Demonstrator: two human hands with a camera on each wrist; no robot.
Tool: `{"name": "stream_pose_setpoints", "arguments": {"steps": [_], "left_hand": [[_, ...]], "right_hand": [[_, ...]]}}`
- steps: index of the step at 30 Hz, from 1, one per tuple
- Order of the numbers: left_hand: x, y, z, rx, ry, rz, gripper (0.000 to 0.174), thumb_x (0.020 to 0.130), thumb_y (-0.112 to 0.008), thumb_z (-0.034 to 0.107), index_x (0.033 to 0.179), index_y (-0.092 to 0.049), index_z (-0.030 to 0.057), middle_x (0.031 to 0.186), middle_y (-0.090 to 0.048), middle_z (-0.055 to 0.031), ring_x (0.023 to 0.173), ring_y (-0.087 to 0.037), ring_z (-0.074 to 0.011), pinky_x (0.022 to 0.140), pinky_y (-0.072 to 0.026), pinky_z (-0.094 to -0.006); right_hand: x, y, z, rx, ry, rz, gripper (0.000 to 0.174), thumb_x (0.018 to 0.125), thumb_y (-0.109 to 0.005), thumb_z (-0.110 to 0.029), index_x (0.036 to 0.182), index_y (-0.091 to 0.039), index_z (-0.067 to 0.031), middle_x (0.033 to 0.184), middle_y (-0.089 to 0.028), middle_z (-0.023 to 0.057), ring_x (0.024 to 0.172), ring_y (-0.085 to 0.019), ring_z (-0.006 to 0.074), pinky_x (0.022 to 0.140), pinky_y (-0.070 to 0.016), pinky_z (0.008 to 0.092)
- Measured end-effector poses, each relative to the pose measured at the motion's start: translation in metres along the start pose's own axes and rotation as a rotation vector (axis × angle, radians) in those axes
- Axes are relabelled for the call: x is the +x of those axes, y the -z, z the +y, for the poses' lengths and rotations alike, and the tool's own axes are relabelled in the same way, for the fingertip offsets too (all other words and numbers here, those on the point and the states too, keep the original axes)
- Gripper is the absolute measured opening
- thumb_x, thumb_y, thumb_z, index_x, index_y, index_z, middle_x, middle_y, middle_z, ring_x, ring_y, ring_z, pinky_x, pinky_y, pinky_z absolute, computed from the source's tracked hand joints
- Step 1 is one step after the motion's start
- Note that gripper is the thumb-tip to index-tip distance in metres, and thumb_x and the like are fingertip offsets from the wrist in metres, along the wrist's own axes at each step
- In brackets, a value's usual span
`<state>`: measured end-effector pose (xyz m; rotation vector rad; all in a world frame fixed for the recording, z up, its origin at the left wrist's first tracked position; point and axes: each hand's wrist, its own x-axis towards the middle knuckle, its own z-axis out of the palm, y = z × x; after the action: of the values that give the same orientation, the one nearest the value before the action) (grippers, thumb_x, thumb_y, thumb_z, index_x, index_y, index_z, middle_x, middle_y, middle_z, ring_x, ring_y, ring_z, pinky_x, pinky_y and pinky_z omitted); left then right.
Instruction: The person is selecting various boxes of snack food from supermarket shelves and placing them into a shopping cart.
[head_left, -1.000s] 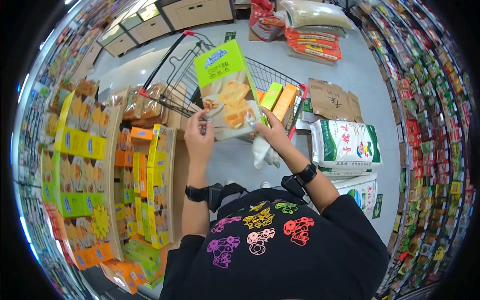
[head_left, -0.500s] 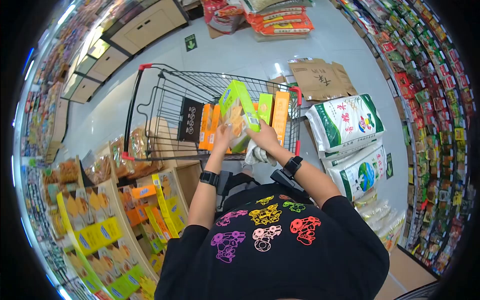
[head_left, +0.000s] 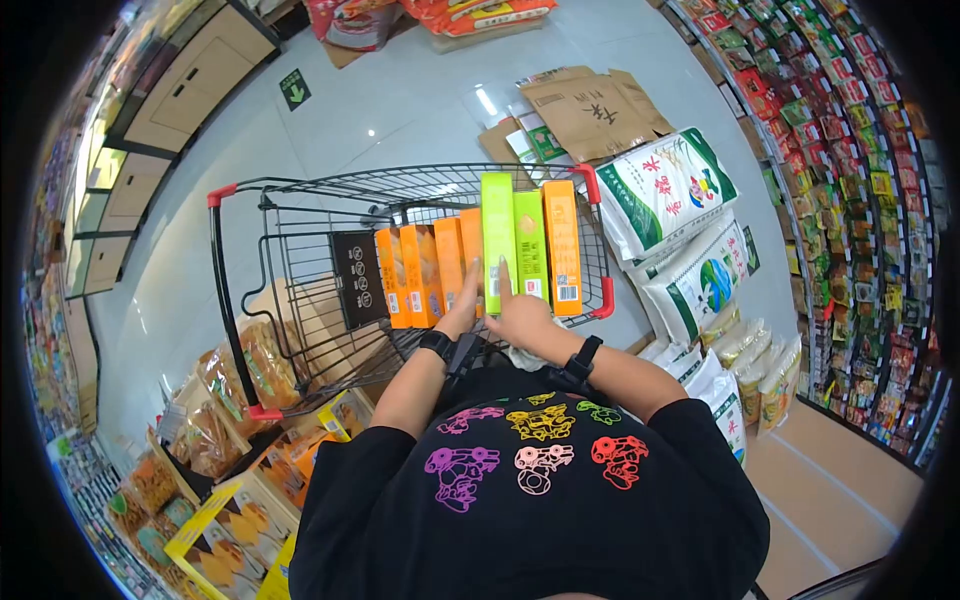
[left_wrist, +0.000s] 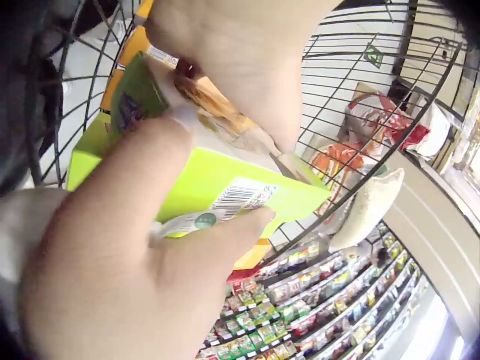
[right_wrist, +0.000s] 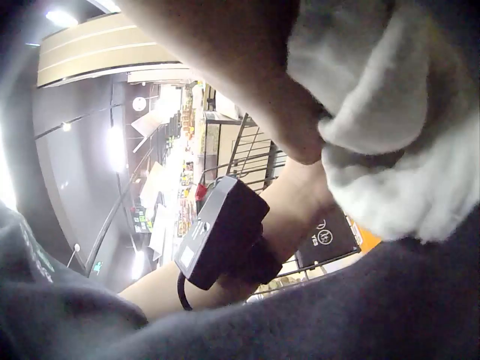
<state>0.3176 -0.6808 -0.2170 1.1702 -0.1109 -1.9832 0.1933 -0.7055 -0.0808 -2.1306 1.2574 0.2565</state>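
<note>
A green box point(head_left: 497, 240) stands upright in the shopping cart point(head_left: 300, 205), in a row with orange boxes point(head_left: 448, 260) and another green box point(head_left: 531, 245). My left hand point(head_left: 463, 305) lies against its left side with fingers extended. My right hand point(head_left: 522, 322) holds its near edge, one finger along the green side. In the left wrist view, the right thumb and a finger pinch the green box point(left_wrist: 225, 184), while the left hand point(left_wrist: 232, 56) touches its picture face. A white cloth point(right_wrist: 397, 127) hangs by my right hand, large in the right wrist view.
White and green rice sacks point(head_left: 665, 190) are stacked right of the cart, with flattened cardboard point(head_left: 597, 110) beyond. Bagged goods point(head_left: 250, 365) and yellow boxes point(head_left: 235, 530) stand at lower left. Packed shelves point(head_left: 850, 200) line the right side.
Both hands have lowered the green box from above the cart into the row, turning it upright and edge-on. The head view has shifted, bringing the cart's boxes more fully into sight.
</note>
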Motion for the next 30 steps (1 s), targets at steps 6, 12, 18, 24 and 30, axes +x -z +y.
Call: {"name": "stream_pose_setpoints", "arguments": {"steps": [6, 12, 18, 24, 30], "left_hand": [[0.018, 0.005, -0.012, -0.084, 0.148, -0.106, 0.065, 0.084, -0.027, 0.061, 0.129, -0.035, 0.0150, 0.125, -0.043, -0.0069, 0.113, -0.041, -0.0229, 0.095, -0.0322, -0.0393], [0.007, -0.005, -0.012, 0.229, -0.015, 0.016, 0.062, 0.085, -0.026, 0.059, 0.130, -0.034, 0.0166, 0.128, -0.040, -0.0065, 0.116, -0.036, -0.0210, 0.096, -0.0281, -0.0409], [0.005, 0.002, -0.016, 0.277, -0.130, 0.051, 0.056, 0.089, -0.025, 0.050, 0.126, -0.038, 0.0093, 0.118, -0.049, -0.0078, 0.109, -0.043, -0.0193, 0.093, -0.0312, -0.0357], [0.025, 0.024, -0.049, 0.307, -0.313, 0.403, 0.052, 0.091, -0.029, 0.040, 0.114, -0.047, -0.0028, 0.118, -0.047, -0.0193, 0.113, -0.042, -0.0263, 0.094, -0.0317, -0.0348], [-0.038, -0.047, -0.062, 0.233, -0.791, 0.676, 0.046, 0.090, -0.036, 0.037, 0.118, -0.044, 0.0013, 0.119, -0.048, -0.0151, 0.112, -0.042, -0.0242, 0.093, -0.0339, -0.0342]], "right_hand": [[0.007, -0.015, 0.007, -0.094, -0.021, -0.067, 0.086, 0.075, -0.054, -0.034, 0.132, -0.004, 0.0062, 0.057, -0.058, 0.0148, 0.048, -0.056, 0.0316, 0.045, -0.0449, 0.0414], [0.011, -0.031, 0.029, -0.142, -0.024, -0.110, 0.084, 0.072, -0.055, -0.028, 0.133, -0.007, 0.0039, 0.060, -0.059, 0.0148, 0.053, -0.058, 0.0307, 0.047, -0.0455, 0.0410], [0.010, -0.029, 0.042, -0.231, 0.059, -0.145, 0.082, 0.071, -0.055, -0.027, 0.133, -0.010, 0.0030, 0.065, -0.060, 0.0154, 0.059, -0.059, 0.0306, 0.052, -0.0471, 0.0405], [0.013, -0.015, 0.060, -0.141, 0.180, 0.073, 0.060, 0.074, -0.055, -0.029, 0.124, -0.034, -0.0018, 0.069, -0.060, 0.0167, 0.061, -0.059, 0.0338, 0.055, -0.0473, 0.0402], [-0.036, 0.045, 0.046, 0.311, 0.333, 0.400, 0.027, 0.075, -0.057, -0.021, 0.099, -0.054, -0.0079, 0.067, -0.058, 0.0180, 0.058, -0.058, 0.0324, 0.052, -0.0440, 0.0390]]}}
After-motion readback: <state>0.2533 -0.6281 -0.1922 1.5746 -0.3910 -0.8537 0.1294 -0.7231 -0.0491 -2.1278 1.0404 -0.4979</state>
